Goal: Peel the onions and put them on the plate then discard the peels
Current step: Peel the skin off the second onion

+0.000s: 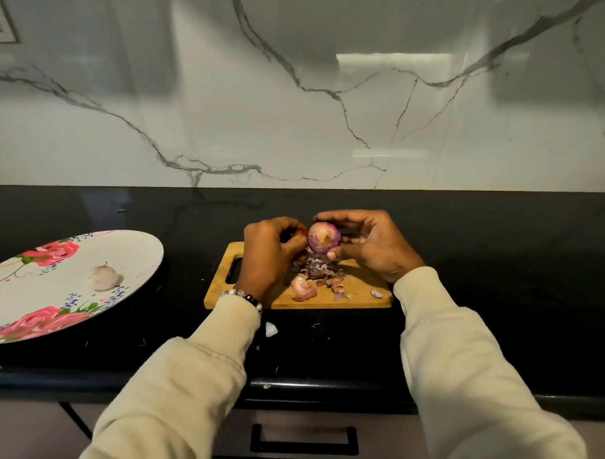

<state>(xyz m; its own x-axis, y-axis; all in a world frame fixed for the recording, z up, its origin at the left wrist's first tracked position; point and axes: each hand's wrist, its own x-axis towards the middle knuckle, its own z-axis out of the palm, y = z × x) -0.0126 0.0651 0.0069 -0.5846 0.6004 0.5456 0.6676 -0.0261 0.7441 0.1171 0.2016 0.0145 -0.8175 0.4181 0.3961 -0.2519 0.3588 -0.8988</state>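
Observation:
My right hand [370, 244] grips a purple onion [323, 238] above the wooden cutting board [361, 289], fingers over its top and thumb under it. My left hand [271, 251] is curled at the onion's left side, fingertips at its skin; what they pinch is hidden. A heap of purple peels [316, 268] lies on the board under the onion, with a pinkish onion piece [302, 289] in front of it. A peeled pale onion [104, 277] lies on the floral plate [29, 307] at the left.
The board and plate sit on a black countertop [501, 274] against a marble wall. A white scrap [271, 329] and small peel bits lie on the counter in front of the board. A drawer handle [303, 442] shows below the counter edge.

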